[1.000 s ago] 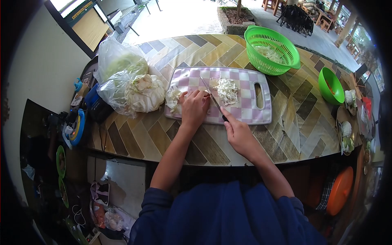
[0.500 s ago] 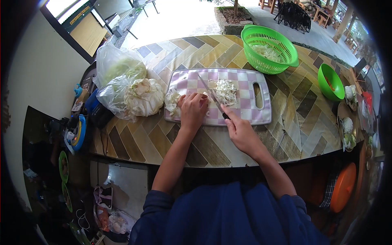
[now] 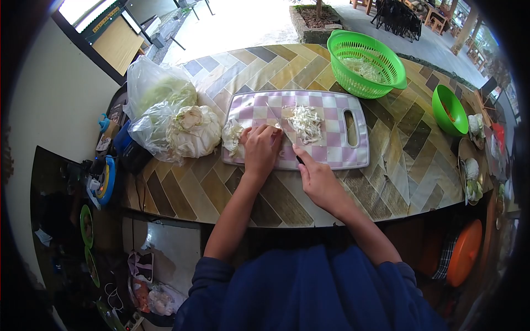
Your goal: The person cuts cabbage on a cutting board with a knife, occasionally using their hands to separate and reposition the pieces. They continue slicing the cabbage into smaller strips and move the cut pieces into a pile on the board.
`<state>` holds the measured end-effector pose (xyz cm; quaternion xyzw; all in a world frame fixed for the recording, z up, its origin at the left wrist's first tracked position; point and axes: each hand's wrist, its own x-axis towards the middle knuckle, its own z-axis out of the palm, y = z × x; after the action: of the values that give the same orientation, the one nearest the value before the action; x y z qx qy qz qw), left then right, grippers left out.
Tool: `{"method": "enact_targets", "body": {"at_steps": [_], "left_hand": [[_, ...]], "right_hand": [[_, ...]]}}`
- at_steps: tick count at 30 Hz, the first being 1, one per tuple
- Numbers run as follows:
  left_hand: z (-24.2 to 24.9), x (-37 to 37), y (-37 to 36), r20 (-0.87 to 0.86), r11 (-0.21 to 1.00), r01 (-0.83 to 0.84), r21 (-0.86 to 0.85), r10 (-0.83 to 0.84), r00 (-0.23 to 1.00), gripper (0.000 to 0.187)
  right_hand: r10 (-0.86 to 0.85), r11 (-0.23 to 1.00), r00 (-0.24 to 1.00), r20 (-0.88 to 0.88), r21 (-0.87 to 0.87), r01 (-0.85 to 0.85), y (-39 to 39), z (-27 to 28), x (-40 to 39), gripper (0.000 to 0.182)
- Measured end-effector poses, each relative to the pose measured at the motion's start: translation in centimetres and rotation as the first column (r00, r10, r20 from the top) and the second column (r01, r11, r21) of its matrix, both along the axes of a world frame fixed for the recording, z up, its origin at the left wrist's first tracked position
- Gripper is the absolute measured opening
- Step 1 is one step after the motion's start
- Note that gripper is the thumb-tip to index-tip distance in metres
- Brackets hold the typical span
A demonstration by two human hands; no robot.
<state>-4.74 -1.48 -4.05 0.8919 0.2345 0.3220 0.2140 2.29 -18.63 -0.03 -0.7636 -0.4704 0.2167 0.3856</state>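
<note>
My right hand point(image 3: 319, 179) is closed round the black handle of a kitchen knife point(image 3: 285, 128), its blade slanting up and left over the pink-and-white checkered cutting board point(image 3: 331, 101). Beside the blade, my left hand point(image 3: 261, 150) has its fingers curled down on a piece of cabbage point(image 3: 277, 128), mostly hidden under them. Shredded cabbage point(image 3: 306, 123) lies in a small pile right of the knife. Another pale cabbage chunk point(image 3: 232, 135) rests at the board's left edge, close to my left hand.
Left of the board sit a cabbage head point(image 3: 199, 132) and a clear plastic bag point(image 3: 160, 91) with pale green contents. A green colander point(image 3: 364, 91) with shreds stands at the back right. Farther right are a green bowl point(image 3: 444, 117) and a cauliflower-like vegetable point(image 3: 471, 169) on a plate.
My right hand and the knife have shifted slightly left and toward me, the blade now closer to my left fingers. My left hand stays in nearly the same place.
</note>
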Motion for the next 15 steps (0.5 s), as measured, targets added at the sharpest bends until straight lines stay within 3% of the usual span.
{"method": "enact_targets", "body": {"at_steps": [7, 10, 15], "left_hand": [[0.4, 0.0, -0.5, -0.039, 0.999, -0.047, -0.004, 0.047, 0.998, 0.023], [0.5, 0.2, -0.6, -0.040, 0.996, -0.084, -0.009, 0.083, 0.996, 0.024], [0.5, 0.4, -0.5, -0.086, 0.997, -0.077, -0.016, 0.076, 0.993, 0.025]], "right_hand": [[-0.063, 0.998, 0.994, 0.086, -0.002, 0.063, 0.8, -0.3, 1.4, 0.046], [-0.064, 0.997, 0.995, -0.082, 0.044, 0.068, -0.4, 0.2, 2.1, 0.046], [-0.006, 0.991, 0.998, -0.055, 0.135, 0.013, -1.4, -0.2, 1.2, 0.045]]}}
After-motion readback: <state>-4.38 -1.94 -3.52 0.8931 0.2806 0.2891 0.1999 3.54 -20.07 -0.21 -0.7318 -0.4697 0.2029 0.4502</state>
